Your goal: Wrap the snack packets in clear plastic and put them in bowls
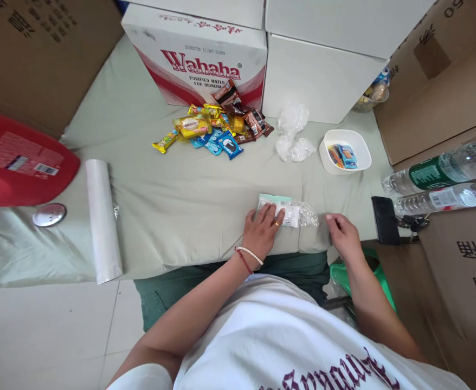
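My left hand (263, 230) lies flat with spread fingers on a small white and pale green packet (290, 215) near the table's front edge. Crinkled clear plastic film (308, 214) lies against the packet's right end. Just right of that film, my right hand (343, 233) is closed in a pinch; whatever is between its fingertips is too small or too clear to make out. Farther back lie a pile of wrapped snacks (193, 126), several crumpled clear plastic bundles (293, 118) and a white bowl (326, 157) with small colourful packets (347, 156) in it.
A white roll (103, 222), a round metallic lid (49, 215) and a red jug (22, 162) stand or lie at left. Boxes (205, 59) line the back. At right are plastic bottles (445, 169), a black phone-like object (385, 219) and keys (412, 221).
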`<state>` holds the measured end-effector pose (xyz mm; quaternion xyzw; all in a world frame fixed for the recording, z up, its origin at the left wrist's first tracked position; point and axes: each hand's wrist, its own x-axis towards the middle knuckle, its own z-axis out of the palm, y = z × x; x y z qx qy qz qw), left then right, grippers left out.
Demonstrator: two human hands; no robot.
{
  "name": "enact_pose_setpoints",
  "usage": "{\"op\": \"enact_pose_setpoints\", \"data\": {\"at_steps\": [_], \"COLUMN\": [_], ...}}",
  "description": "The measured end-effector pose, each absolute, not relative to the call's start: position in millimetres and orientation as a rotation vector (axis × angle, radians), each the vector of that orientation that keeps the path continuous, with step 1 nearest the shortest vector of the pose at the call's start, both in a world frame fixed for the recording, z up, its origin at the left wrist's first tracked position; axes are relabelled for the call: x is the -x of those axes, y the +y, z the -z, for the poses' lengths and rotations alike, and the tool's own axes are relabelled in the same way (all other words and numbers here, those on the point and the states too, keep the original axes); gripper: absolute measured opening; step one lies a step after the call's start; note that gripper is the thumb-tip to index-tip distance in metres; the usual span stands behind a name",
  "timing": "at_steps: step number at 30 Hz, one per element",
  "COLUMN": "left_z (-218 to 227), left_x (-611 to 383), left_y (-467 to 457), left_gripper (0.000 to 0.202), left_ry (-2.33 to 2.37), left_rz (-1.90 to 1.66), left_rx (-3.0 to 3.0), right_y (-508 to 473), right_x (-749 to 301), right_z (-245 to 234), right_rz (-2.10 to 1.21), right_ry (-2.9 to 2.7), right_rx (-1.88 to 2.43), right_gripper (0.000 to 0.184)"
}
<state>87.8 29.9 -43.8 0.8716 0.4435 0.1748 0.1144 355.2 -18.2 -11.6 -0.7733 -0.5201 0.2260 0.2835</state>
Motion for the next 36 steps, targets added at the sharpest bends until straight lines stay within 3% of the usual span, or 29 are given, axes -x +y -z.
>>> {"op": "enact_pose_setpoints", "data": {"at_steps": [3, 7, 10, 15, 18, 23, 29, 33, 36], "left_z": [43, 44, 45, 46, 46, 47, 56, 58, 56], "left_x": [-91, -92, -91, -90, -92, -97, -80, -58, -48], "left_y": [27, 26, 26, 27, 26, 24, 39, 44, 41], "left_gripper": [0.059, 0.055, 0.053, 0.056, 0.057, 0.051, 0.037, 0.051, 0.052], "left_ry": [1.323, 1.338, 1.333, 1.324, 1.333, 1.365, 1.269, 1.110, 1.117], "left_rz": [-0.509, -0.528, -0.539, -0.541, -0.536, -0.586, -0.749, -1.084, -1.292], "left_rx": [-2.535, -2.542, -2.552, -2.536, -2.528, -2.507, -2.237, -1.760, -1.310], "right_y": [1, 25, 28, 22, 24, 41, 46, 34, 31], "right_x": [-342, -318, -311, -308, -298, -253, -219, -214, -209], "right_z": [18, 24, 18, -4, -14, -17, -2, 18, 29], "right_rz": [-0.509, -0.616, -0.763, -1.144, -0.971, -0.738, -0.566, -0.467, -0.382], "right_ry": [-1.391, -1.481, -1.323, -1.123, -1.176, -1.685, -2.109, -2.205, -2.282], "right_rx": [2.129, 2.037, 1.853, 1.682, 1.780, 1.811, 1.768, 1.571, 1.603], "right_gripper": [0.057, 0.039, 0.030, 0.037, 0.037, 0.012, 0.031, 0.040, 0.061]}}
